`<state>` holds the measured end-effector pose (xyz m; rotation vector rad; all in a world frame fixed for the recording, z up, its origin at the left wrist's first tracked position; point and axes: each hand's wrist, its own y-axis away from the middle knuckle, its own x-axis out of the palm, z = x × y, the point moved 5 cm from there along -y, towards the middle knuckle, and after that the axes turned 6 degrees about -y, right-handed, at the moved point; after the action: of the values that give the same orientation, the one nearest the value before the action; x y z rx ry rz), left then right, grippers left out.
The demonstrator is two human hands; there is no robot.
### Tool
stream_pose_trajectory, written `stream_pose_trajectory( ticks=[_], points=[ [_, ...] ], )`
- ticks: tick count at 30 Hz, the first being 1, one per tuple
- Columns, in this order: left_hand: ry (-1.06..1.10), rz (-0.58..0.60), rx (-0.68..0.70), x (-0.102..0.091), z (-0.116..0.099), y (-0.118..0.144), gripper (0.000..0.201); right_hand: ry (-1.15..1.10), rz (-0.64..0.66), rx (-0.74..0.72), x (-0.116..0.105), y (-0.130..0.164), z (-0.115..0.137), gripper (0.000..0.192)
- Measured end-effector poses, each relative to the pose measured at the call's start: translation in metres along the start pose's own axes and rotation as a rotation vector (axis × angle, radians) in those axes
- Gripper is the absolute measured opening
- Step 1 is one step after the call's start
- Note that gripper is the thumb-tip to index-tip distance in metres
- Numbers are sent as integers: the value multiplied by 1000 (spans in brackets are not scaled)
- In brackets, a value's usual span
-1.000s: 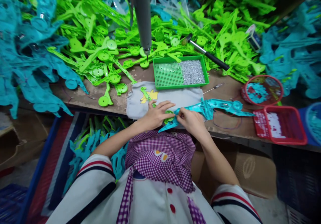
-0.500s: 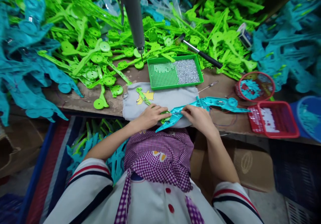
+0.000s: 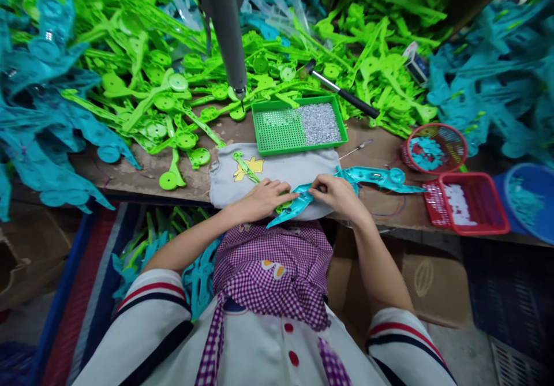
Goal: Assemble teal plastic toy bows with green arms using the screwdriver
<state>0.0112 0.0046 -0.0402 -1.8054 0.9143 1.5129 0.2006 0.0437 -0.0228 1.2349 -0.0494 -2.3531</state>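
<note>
My left hand [image 3: 265, 199] is closed over a lime-green plastic piece [image 3: 246, 167], whose narrow end sticks out on the far side. Its fingertips reach the near part of a long blue plastic piece [image 3: 372, 177]. That blue piece lies slantwise, one pointed end toward my apron and the rest stretching right across the bench. Above its near half my right hand [image 3: 340, 194] is pinched, fingertips at the blue surface; what sits between them is hidden. Under both pieces lies a grey cloth [image 3: 298, 167] with a yellow print.
A grey powered driver [image 3: 227, 45] hangs above the bench. Behind the cloth stands a green tray [image 3: 277, 149] of small metal parts, with a hammer [image 3: 346, 90] beyond. Red baskets [image 3: 476, 230] and a blue tub [image 3: 502, 201] stand right. Green pieces [image 3: 142, 86] and blue pieces [image 3: 56, 126] are heaped around.
My right hand has shifted slightly left and its fingers are drawn into a tighter pinch over the blue piece. My left hand stays in place. The view has moved slightly.
</note>
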Motion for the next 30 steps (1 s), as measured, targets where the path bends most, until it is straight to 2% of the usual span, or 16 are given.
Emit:
stream_pose_trajectory(
  ticks=[6,9,13,18,22,24,27,30],
  points=[
    [-57,20,13,-2,0,0,48,89,-62,143,4,-4,3,16],
    [-72,32,19,-5,0,-1,47,125,-115,160,-6,4,0,18],
    [-75,39,30,-7,1,-2,46,166,-228,203,-22,18,-18,19],
    [-60,18,33,-5,2,-2,47,114,-300,242,-14,14,-31,18],
    [-48,14,32,-4,2,-1,46,20,-309,258,-10,9,-36,21],
    [-64,28,29,-5,2,-2,45,-32,-303,230,-12,9,-39,23],
    [-94,53,28,-8,1,-2,44,-101,-303,74,-14,9,-36,23],
    [-85,58,22,-9,0,-1,45,21,-339,-116,-15,10,-29,26]
  ],
)
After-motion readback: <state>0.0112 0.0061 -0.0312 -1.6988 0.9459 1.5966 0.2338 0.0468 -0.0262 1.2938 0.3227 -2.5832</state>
